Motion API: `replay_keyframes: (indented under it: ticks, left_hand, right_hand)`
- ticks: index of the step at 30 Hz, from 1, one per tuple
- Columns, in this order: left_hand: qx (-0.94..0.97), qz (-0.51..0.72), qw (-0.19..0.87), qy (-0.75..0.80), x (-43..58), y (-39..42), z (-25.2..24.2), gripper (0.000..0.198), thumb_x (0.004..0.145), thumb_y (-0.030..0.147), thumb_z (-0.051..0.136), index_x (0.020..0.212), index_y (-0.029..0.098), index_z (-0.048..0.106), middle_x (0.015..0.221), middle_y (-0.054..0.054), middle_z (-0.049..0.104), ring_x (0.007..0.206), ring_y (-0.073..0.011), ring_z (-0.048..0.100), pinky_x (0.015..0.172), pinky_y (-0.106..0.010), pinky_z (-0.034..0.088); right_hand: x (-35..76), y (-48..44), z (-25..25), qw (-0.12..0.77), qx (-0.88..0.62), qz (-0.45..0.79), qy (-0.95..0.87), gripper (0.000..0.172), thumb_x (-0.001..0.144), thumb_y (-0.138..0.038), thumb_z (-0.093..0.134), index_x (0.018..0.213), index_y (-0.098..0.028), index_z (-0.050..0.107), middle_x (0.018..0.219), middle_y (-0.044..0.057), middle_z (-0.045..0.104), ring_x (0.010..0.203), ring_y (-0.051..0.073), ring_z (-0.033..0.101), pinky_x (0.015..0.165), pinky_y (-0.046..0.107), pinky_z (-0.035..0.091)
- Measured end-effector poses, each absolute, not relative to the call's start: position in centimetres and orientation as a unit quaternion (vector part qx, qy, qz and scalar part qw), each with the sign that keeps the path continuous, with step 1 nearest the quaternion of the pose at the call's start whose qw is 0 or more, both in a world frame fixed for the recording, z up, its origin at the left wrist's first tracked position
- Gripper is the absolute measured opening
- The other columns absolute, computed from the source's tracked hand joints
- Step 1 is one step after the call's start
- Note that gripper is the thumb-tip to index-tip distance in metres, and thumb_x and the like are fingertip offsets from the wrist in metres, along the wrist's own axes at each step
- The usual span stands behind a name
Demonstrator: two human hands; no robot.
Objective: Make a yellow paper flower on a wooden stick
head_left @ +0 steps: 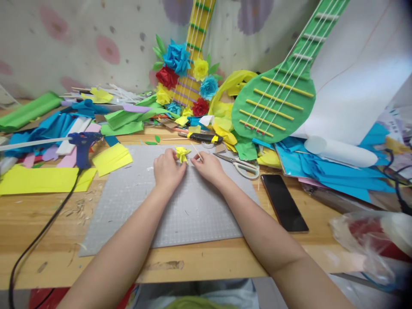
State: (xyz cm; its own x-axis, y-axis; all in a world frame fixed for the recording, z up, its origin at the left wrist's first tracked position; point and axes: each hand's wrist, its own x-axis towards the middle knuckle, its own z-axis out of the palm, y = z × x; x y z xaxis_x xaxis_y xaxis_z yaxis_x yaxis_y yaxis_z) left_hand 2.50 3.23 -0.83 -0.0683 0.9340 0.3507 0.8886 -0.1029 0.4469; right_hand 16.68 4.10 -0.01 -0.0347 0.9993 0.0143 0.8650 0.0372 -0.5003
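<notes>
Over the upper part of the grey cutting mat (128,214), my left hand (168,168) has its fingers closed on a small yellow paper flower (182,153), whose petals stick out past the fingertips. Just to the right, my right hand (208,166) pinches a thin wooden stick (195,149) that slants up and to the left. A small gap separates the two hands. White-handled scissors (246,168) lie at the mat's right edge, close to my right wrist.
A blue glue gun (83,150) with its cable stands left, beside yellow paper (38,179). A black phone (284,203) lies right. Behind are a black-and-yellow cutter (205,137), a flowered yellow paper instrument (197,38), a green one (273,105) and coloured paper scraps.
</notes>
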Motion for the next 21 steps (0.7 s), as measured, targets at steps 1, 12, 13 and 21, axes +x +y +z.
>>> replay_keyframes:
  ticks: [1, 12, 13, 21]
  left_hand:
    - [0.677, 0.293, 0.042, 0.674, 2.6, 3.4, -1.0, 0.025, 0.071, 0.030, 0.056, 0.091, 0.020, 0.046, 0.083, -0.004, 0.063, 0.081, -0.0221, 0.058, 0.075, -0.035, 0.039]
    - [0.634, 0.337, 0.160, 0.678, 2.3, 3.4, -1.5, 0.021, 0.072, 0.031, 0.059, 0.086, 0.022, 0.047, 0.077, 0.002, 0.063, 0.063, -0.0130, 0.056, 0.058, -0.025, 0.036]
    - [0.631, 0.344, 0.168, 0.674, 2.2, 3.4, -1.5, 0.022, 0.071, 0.031, 0.059, 0.087, 0.022, 0.047, 0.077, 0.002, 0.063, 0.063, -0.0127, 0.055, 0.058, -0.025, 0.036]
    - [0.661, 0.348, 0.200, 0.634, 2.0, 2.7, -1.4, 0.023, 0.071, 0.024, 0.057, 0.092, 0.024, 0.048, 0.084, 0.002, 0.065, 0.064, -0.0110, 0.056, 0.062, -0.024, 0.040]
  right_hand:
    - [16.3, 4.2, -0.1, 0.179, -0.672, 0.192, -0.692, 0.024, 0.080, -0.043, 0.048, 0.087, -0.023, 0.060, 0.077, 0.001, 0.066, 0.073, 0.017, 0.059, 0.061, 0.024, 0.036]
    - [15.8, 4.3, -0.2, 0.182, -0.684, 0.164, -0.687, 0.019, 0.080, -0.032, 0.045, 0.085, -0.022, 0.061, 0.079, 0.005, 0.067, 0.074, 0.020, 0.060, 0.059, 0.026, 0.037]
    - [15.9, 4.3, -0.1, 0.189, -0.687, 0.159, -0.683, 0.017, 0.079, -0.031, 0.046, 0.083, -0.022, 0.061, 0.077, 0.004, 0.066, 0.073, 0.020, 0.060, 0.058, 0.026, 0.037]
    - [17.1, 3.8, -0.1, 0.212, -0.679, 0.165, -0.683, 0.026, 0.080, -0.045, 0.048, 0.079, -0.022, 0.060, 0.066, 0.002, 0.062, 0.066, 0.018, 0.058, 0.056, 0.025, 0.035]
